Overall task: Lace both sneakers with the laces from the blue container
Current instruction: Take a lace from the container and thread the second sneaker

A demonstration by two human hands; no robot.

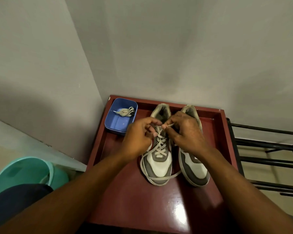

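Two worn grey-and-white sneakers sit side by side, toes toward the camera, on a glossy red-brown surface [134, 200] pushed into the corner of a grey wall [159, 48]. The left sneaker [156, 163] already carries a lace [160, 146] crossed through most of its eyelets, and one loose strand trails round its toe and across the gap toward the right sneaker [195, 168], which shows no lacing where it is visible. Both hands work above the left sneaker's tongue, close together: the left hand [139, 137] has its fingers curled and pinches the lace just beside the upper eyelets, while the right hand [186, 132] pinches the other end between thumb and forefinger, covering the throat of the right sneaker. A blue container [108, 123] stands at the far left corner of the surface, near the left sneaker's heel, and holds a second lace [125, 112] bundled against its far wall. A teal bucket [24, 171] sits on the floor at left, and a black metal rack [260, 130] stands to the right.
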